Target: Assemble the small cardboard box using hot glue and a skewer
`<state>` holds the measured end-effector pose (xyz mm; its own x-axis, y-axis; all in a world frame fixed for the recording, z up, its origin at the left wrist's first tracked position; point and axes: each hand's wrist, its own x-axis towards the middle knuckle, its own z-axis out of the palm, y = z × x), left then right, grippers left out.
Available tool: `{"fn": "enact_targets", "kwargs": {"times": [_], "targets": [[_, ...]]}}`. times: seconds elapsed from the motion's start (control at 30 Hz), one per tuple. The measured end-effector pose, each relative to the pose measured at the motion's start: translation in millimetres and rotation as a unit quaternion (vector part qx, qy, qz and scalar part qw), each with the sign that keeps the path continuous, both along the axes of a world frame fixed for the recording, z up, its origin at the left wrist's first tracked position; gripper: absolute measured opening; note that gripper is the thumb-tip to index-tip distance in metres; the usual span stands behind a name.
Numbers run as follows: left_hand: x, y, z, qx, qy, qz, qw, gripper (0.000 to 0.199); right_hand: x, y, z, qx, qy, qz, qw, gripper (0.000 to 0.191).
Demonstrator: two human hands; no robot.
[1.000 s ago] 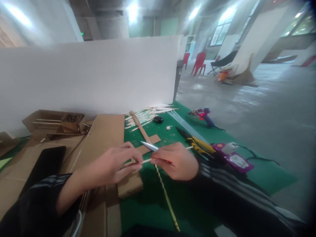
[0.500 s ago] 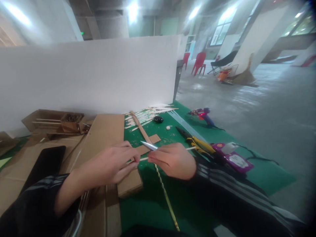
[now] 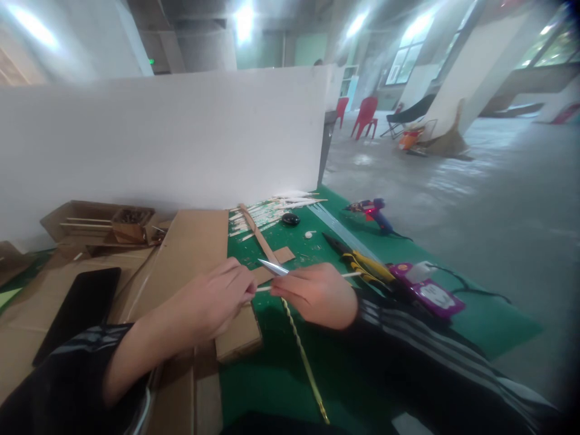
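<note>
The left hand (image 3: pixel 220 296) has rolled over, knuckles up now, pinching the stick (image 3: pixel 263 289) over the counter (image 3: pixel 267 374), while the right hand (image 3: pixel 317 296) edges left, clamped on that stick and a blade (image 3: pixel 273 267)! Off to the left, the box (image 3: pixel 90 235) hasn't budged, holding two pale rods (image 3: pixel 86 225) and a smaller carton (image 3: pixel 129 233) packed with dark bits (image 3: pixel 133 216).

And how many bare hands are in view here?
2: the left hand pinches a thin pale stick; the right hand, over the green tabletop, holds that stick and a pointed metal blade. The white partition could hide others.
</note>
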<state>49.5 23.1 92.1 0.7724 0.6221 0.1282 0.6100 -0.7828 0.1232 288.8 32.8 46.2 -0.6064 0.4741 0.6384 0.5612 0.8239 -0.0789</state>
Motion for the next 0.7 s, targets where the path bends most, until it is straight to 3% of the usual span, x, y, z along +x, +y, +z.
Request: {"fn": "enact_targets", "kwargs": {"times": [0.27, 0.4, 0.53, 0.7], "targets": [[-3.1, 2.7, 5.1, -0.119, -0.140, -0.041, 0.982, 0.012, 4.9, -2.1, 5.8, -0.101, 0.058, 0.056, 0.992, 0.021], [-1.7, 0.0, 9.1, -0.169, -0.172, -0.032, 0.970, 0.016, 6.8, -2.2, 6.2, -0.125, 0.063, 0.076, 0.987, 0.023], [-1.2, 0.8, 10.6, -0.180, -0.170, -0.001, 0.969, 0.013, 7.3, -1.2, 5.2, -0.109, 0.058, 0.069, 0.990, 0.025], [-3.1, 2.4, 8.6, -0.162, -0.164, -0.012, 0.973, 0.012, 7.1, -0.5, 5.0, -0.091, 0.037, 0.044, 0.994, 0.026]]}}
